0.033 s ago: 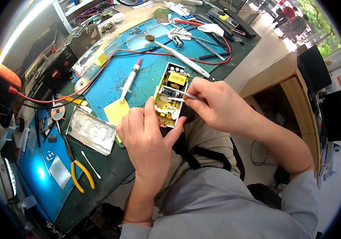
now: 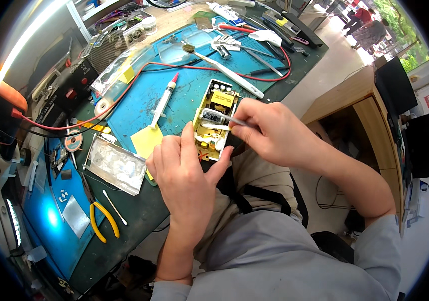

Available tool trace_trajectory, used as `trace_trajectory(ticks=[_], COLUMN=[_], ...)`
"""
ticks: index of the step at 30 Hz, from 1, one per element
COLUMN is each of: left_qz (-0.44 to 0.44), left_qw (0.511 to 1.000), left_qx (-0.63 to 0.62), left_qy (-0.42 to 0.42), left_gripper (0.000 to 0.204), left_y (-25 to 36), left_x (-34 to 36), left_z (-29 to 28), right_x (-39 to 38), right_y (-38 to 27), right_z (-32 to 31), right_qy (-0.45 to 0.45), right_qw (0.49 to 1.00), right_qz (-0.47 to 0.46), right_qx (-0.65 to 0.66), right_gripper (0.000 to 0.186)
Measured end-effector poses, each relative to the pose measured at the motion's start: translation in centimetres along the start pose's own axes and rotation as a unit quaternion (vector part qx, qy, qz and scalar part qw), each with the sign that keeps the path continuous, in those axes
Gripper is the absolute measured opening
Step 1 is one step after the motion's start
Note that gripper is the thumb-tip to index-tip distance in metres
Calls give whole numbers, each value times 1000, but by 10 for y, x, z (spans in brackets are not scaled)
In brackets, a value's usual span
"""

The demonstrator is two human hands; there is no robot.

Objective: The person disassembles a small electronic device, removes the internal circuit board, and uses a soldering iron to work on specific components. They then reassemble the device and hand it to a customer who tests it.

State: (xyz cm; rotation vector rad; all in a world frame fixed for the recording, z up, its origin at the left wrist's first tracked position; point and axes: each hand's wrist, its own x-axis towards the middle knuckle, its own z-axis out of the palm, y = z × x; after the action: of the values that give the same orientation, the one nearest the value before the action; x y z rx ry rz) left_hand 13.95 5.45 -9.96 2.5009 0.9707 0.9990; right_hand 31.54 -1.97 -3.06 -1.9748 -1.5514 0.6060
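Note:
My left hand (image 2: pixel 183 173) steadies an open power supply (image 2: pixel 212 138), index finger along its left side and thumb at its lower right corner. It is a narrow, light-coloured case packed with parts. Near its upper end sits a yellow-wrapped transformer (image 2: pixel 222 98), and below that a dark cylindrical capacitor (image 2: pixel 213 116) lies on its side. Metal tweezers (image 2: pixel 243 122) are pinched between the thumb and fingers of my right hand (image 2: pixel 274 131). They point left into the case, their tips at the capacitor; whether they grip it I cannot tell.
Left of the case lie a syringe (image 2: pixel 164 103), a yellow sticky pad (image 2: pixel 147 142), a metal cover (image 2: pixel 115 165), yellow-handled pliers (image 2: pixel 103 220) and a cotton swab (image 2: pixel 114 207). A white brush (image 2: pixel 229 75) and a red cable (image 2: pixel 289 60) lie beyond it.
The tweezers have shifted slightly at the capacitor, and their prongs show less plainly. My left hand and the power supply stay in place.

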Motion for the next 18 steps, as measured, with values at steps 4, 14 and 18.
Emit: trace_trajectory(ticks=[4, 14, 18], left_qz=[-7, -1, 1], left_qw=[1000, 1000, 999], left_qx=[-7, 17, 25], left_qy=[-4, 21, 24], left_gripper=[68, 71, 71], left_y=[1, 1, 3], left_x=[1, -4, -4], left_z=[-1, 4, 5], right_x=[-10, -17, -14], right_y=[-8, -17, -18], right_z=[5, 10, 17], right_qy=[5, 47, 51], right_qw=[1000, 996, 993], right_qz=[6, 49, 83], right_qx=[6, -57, -59], right_gripper=[13, 11, 11])
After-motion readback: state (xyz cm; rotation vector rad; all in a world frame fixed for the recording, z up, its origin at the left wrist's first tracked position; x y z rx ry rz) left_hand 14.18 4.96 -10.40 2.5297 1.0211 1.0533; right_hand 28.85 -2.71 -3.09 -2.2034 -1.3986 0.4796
